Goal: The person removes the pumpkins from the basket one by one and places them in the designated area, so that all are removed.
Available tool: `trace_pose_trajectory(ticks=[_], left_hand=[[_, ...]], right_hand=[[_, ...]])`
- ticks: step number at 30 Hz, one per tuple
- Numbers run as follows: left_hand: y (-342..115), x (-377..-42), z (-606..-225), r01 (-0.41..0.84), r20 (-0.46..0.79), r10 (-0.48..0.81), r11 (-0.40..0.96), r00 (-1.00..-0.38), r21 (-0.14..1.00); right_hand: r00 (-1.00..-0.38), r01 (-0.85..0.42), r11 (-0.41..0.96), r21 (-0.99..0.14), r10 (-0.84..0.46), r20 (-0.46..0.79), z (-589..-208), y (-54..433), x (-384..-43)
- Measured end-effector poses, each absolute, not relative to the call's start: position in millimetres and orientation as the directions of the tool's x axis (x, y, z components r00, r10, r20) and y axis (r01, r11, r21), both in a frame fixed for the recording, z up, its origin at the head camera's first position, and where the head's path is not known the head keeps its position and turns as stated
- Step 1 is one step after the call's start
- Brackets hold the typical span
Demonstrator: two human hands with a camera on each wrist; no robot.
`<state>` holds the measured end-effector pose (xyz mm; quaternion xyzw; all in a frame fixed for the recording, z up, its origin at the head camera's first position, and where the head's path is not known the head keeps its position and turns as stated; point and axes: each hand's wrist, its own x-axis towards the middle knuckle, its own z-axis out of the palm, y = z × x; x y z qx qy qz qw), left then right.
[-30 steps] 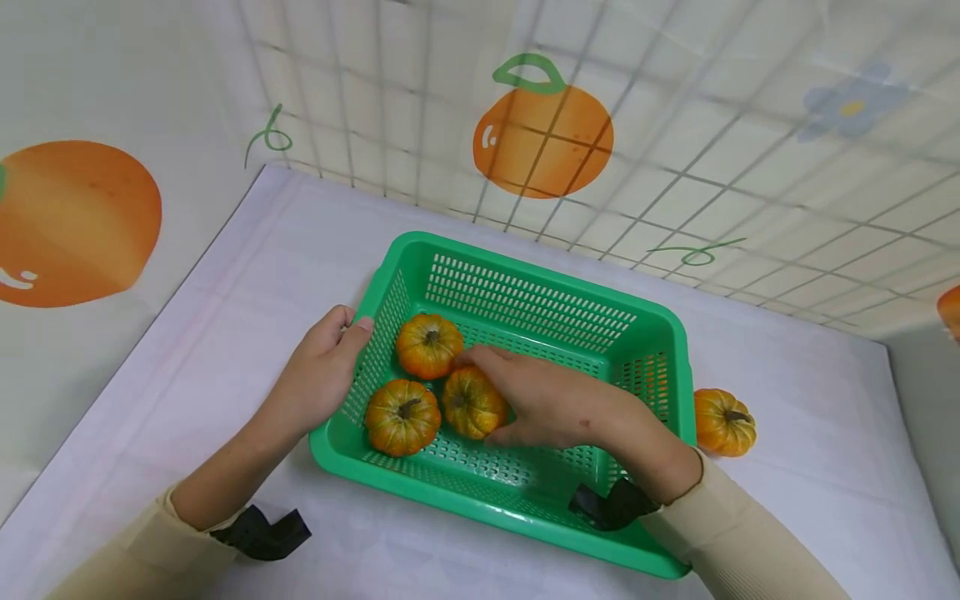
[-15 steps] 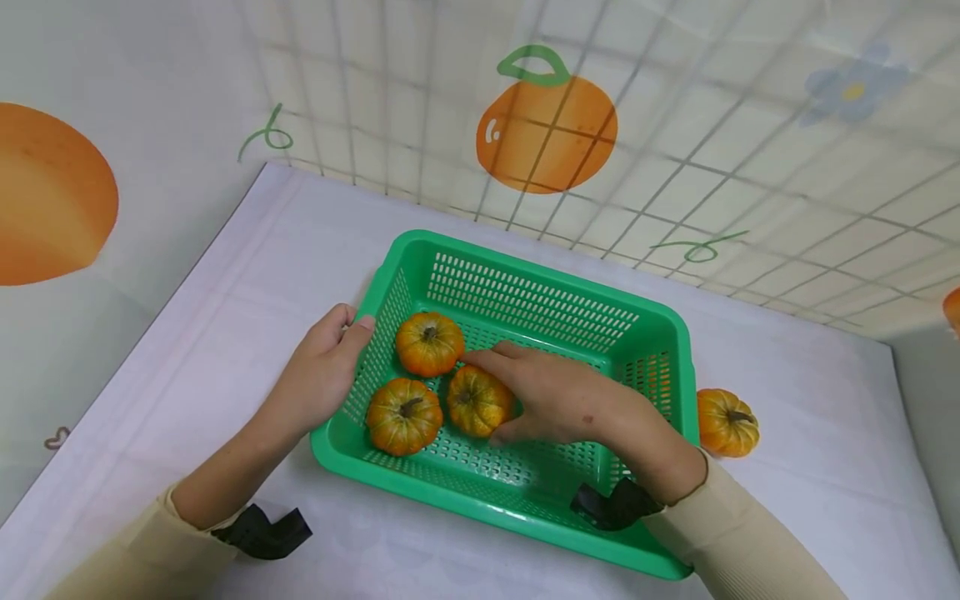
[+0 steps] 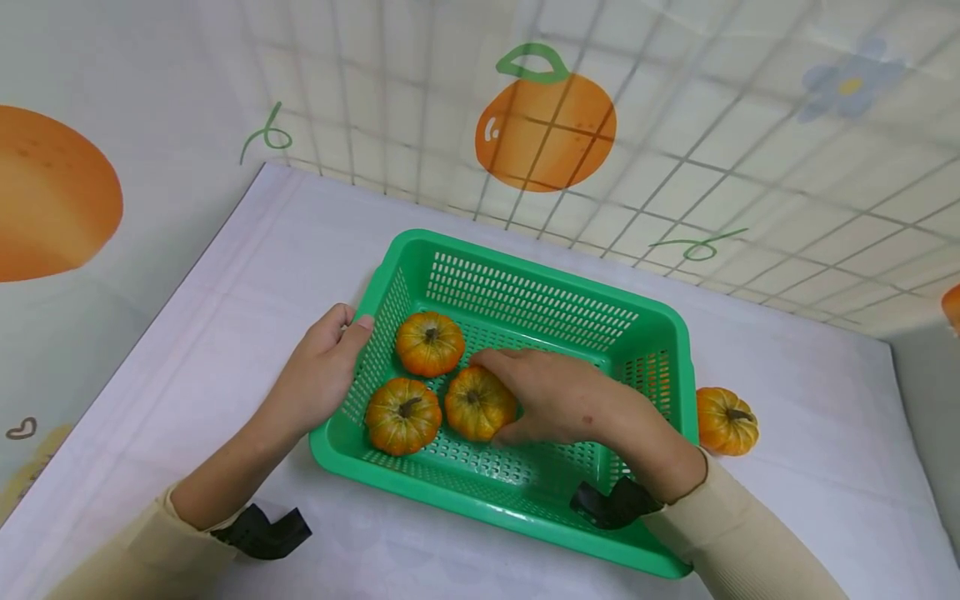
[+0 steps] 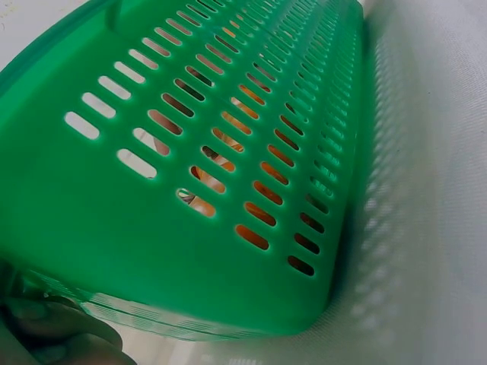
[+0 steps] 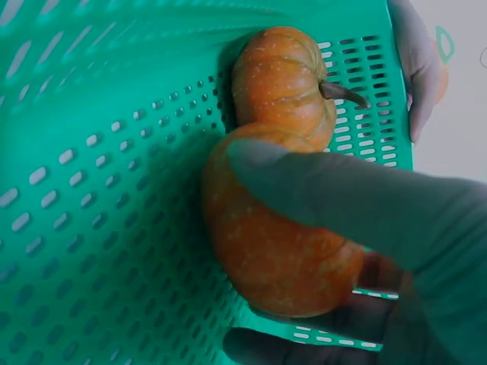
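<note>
A green plastic basket [image 3: 501,514] with slotted walls stands on the white surface. My left hand [image 3: 318,367] grips its left rim, thumb over the top; in the left wrist view the curled fingers [image 4: 57,334] show beneath the rim. Inside, my right hand [image 3: 558,398] holds a small orange pumpkin [image 3: 480,404] between thumb and fingers, seen close in the right wrist view with the thumb [image 5: 304,179] across it. Two more pumpkins lie at the basket's left end, one behind [image 3: 430,344] and one in front [image 3: 403,417].
Another small pumpkin [image 3: 726,422] lies on the white tabletop [image 3: 817,467], just outside the basket's right wall. A backdrop [image 3: 420,108] printed with a grid and oranges rises behind. Black straps [image 3: 262,533] hang at both wrists.
The pumpkin in my right hand has turned and shifted slightly to the right, its stem now facing more upward. My left hand keeps its place on the rim.
</note>
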<state>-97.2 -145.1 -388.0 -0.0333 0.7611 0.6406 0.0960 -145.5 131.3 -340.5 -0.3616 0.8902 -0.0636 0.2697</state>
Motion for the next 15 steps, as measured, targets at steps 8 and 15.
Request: trace_pose_trajectory(ticks=[8,15], left_hand=[[-144.9,-97.6,-388.2,-0.173,-0.189,0.078,0.174,-0.979,0.969],[-145.0,-97.2,-388.1,-0.174,-0.189,0.08,0.165,-0.979,0.971]], right_hand=[[-0.574,-0.602,0.711,-0.362,-0.702,-0.422,-340.9,130.8,-145.8],[-0.574,-0.588,0.716,-0.377,-0.697,-0.43,-340.6,130.5,-146.1]])
